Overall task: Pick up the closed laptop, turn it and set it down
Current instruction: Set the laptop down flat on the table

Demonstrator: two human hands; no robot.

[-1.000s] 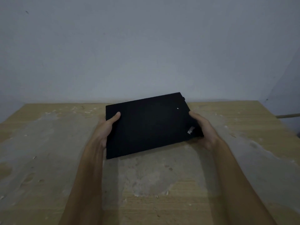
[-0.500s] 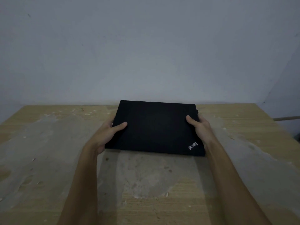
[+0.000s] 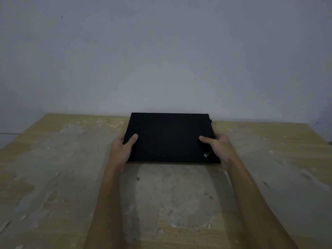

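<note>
A closed black laptop (image 3: 168, 137) lies square to me near the back of the wooden table (image 3: 53, 177), its long edges parallel to the wall. A small silver logo sits at its near right corner, partly under my thumb. My left hand (image 3: 122, 150) grips the laptop's left edge, thumb on the lid. My right hand (image 3: 218, 147) grips the right edge the same way. Whether the laptop rests on the table or hovers just above it, I cannot tell.
The tabletop is worn, with large grey scuffed patches and pale chips. A plain grey wall (image 3: 161, 60) rises right behind the table's far edge. The table's right edge runs off diagonally at the far right.
The laptop has turned from a tilted diagonal to square with the wall and has dropped lower and flatter. Both hands kept their grip on its side edges.
</note>
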